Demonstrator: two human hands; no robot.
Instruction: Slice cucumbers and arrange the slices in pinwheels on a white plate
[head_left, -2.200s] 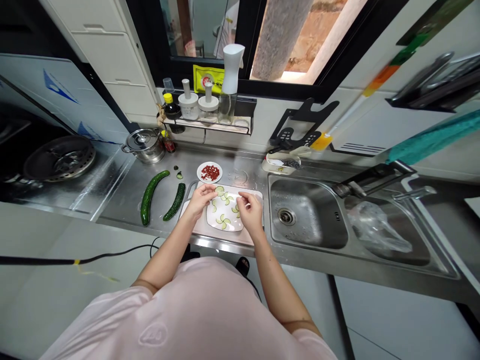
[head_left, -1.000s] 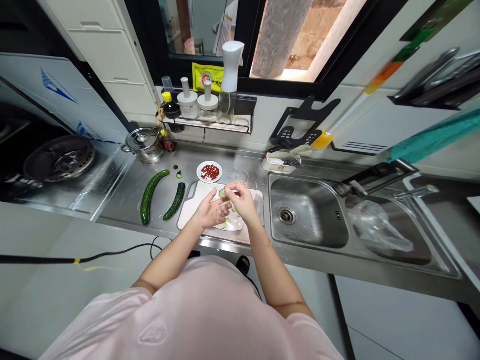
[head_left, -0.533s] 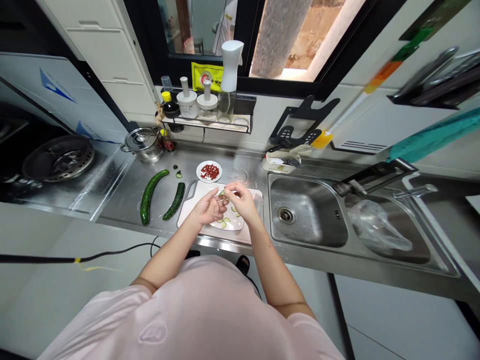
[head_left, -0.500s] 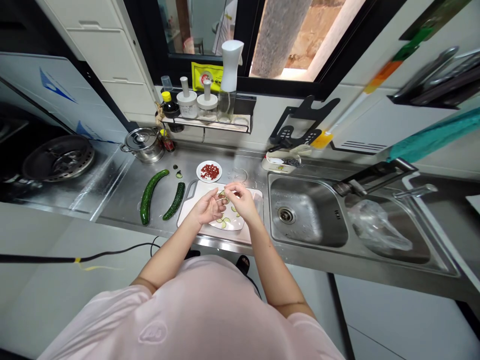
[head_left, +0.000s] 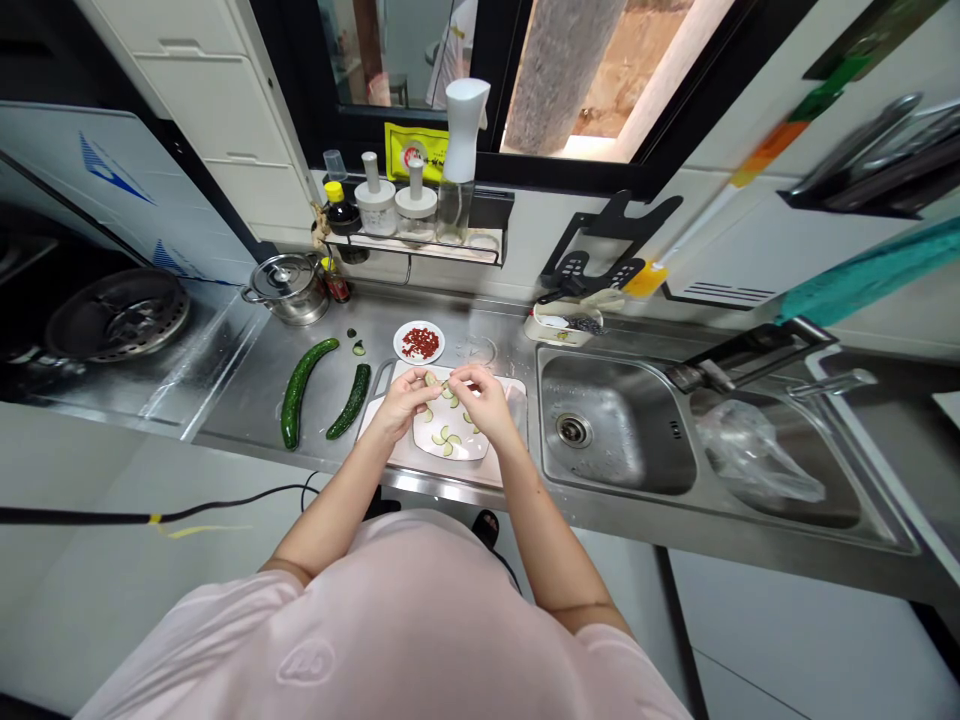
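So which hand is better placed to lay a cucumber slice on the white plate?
The right hand, probably: its fingertips are over the white, rounded-cornered plate. The left hand, by the plate's far left corner, grips a pale green cucumber slice. Whether the right holds one is unclear.

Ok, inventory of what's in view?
Cucumbers: 2, green, left counter
Board: 1, pale, counter
Plate: 1, white, on board
Cucumber slices: several, pale green, on plate
Dish: 1, white, behind board
Chopped bits: many, red, in dish
Pot: 1, silver, back left
Pan: 1, black, far left
Jars: 2, white-lidded, shelf
Sprayer: 1, white, shelf
Packet: 1, yellow, behind jars
Sink basins: 2, silver, right
Bag: 1, clear, right basin
Caddy: 1, white, behind sink
Left hand: 1, bare, over board
Right hand: 1, bare, over plate
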